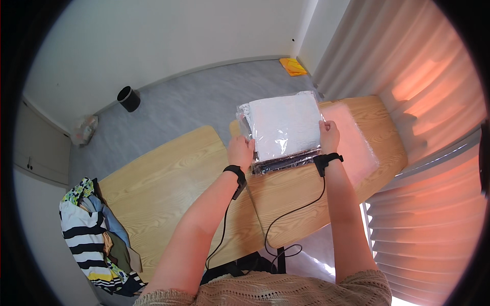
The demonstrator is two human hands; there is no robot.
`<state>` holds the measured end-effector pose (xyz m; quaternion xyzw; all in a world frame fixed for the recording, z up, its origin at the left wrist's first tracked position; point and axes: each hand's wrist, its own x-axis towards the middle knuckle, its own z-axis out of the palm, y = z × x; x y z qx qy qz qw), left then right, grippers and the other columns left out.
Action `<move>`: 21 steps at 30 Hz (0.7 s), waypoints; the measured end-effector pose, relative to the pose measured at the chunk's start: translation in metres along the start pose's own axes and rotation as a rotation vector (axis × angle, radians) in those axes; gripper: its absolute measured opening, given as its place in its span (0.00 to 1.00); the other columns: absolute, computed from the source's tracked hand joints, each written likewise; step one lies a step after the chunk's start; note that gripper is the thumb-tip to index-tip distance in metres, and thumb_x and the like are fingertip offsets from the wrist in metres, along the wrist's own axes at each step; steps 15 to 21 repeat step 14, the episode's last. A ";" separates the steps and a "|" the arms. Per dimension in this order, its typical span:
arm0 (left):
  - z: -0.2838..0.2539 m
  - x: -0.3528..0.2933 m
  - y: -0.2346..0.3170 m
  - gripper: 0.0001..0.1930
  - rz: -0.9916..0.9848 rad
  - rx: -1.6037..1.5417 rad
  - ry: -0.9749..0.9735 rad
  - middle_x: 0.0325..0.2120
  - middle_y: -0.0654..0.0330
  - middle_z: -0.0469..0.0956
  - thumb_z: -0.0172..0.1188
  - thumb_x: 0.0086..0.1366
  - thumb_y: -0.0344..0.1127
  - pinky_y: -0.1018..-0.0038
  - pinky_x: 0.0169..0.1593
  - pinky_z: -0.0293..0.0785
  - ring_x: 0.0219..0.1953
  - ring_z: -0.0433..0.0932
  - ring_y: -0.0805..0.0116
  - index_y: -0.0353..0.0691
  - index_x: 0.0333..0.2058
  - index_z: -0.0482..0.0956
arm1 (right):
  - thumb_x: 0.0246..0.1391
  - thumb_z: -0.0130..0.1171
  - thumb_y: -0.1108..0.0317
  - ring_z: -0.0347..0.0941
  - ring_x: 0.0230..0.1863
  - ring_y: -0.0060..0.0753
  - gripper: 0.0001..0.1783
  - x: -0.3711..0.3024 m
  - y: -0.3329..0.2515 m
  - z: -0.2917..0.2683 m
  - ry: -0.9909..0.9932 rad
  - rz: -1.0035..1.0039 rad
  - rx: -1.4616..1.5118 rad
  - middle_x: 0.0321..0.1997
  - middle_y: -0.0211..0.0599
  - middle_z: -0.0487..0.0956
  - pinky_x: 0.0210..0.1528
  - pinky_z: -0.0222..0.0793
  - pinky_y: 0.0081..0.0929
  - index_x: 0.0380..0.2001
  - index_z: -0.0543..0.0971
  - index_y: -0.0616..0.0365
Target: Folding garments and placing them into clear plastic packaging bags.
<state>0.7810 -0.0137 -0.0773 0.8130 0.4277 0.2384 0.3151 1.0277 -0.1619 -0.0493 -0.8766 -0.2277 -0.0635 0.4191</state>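
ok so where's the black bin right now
In the head view the black bin stands on the grey floor at upper left, close to the white wall, beyond the wooden table and left of both hands.

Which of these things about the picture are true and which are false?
1. Both hands hold a stack of clear-wrapped packages: the left hand and right hand grip the stack. True.
2. The stack rests on the floor. False: it is over the wooden table.
3. A black bin stands by the wall. True.
4. The striped clothes lie on the table. False: they are piled beside it, at the left.
5. The wrists are bare. False: each wears a black band with a cable.
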 end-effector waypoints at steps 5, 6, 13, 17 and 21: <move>-0.008 -0.011 -0.011 0.15 -0.041 -0.003 -0.014 0.33 0.47 0.74 0.55 0.61 0.43 0.59 0.43 0.68 0.40 0.71 0.49 0.33 0.29 0.75 | 0.50 0.58 0.62 0.67 0.53 0.47 0.19 -0.044 -0.046 -0.026 0.045 -0.370 -0.050 0.48 0.45 0.75 0.56 0.57 0.45 0.45 0.74 0.57; -0.010 -0.014 -0.016 0.15 -0.036 -0.020 0.040 0.31 0.47 0.75 0.54 0.62 0.42 0.60 0.40 0.68 0.37 0.72 0.49 0.33 0.31 0.75 | 0.50 0.58 0.62 0.67 0.53 0.47 0.19 -0.057 -0.049 -0.022 0.042 -0.372 -0.050 0.48 0.45 0.75 0.56 0.57 0.45 0.45 0.74 0.57; -0.099 -0.056 -0.057 0.10 0.126 -0.133 0.154 0.35 0.48 0.75 0.53 0.61 0.37 0.60 0.42 0.68 0.39 0.73 0.50 0.36 0.35 0.74 | 0.49 0.58 0.68 0.60 0.62 0.46 0.17 -0.104 -0.049 -0.013 -0.099 -0.522 -0.142 0.56 0.44 0.71 0.64 0.43 0.54 0.45 0.75 0.55; -0.127 -0.072 -0.067 0.10 0.160 -0.098 0.169 0.37 0.47 0.74 0.53 0.61 0.37 0.60 0.42 0.68 0.40 0.73 0.51 0.37 0.35 0.75 | 0.49 0.58 0.69 0.59 0.64 0.46 0.17 -0.111 -0.051 -0.023 -0.151 -0.495 0.016 0.56 0.47 0.71 0.66 0.41 0.54 0.45 0.75 0.55; -0.127 -0.072 -0.067 0.10 0.160 -0.098 0.169 0.37 0.47 0.74 0.53 0.61 0.37 0.60 0.42 0.68 0.40 0.73 0.51 0.37 0.35 0.75 | 0.49 0.58 0.69 0.59 0.64 0.46 0.17 -0.111 -0.051 -0.023 -0.151 -0.495 0.016 0.56 0.47 0.71 0.66 0.41 0.54 0.45 0.75 0.55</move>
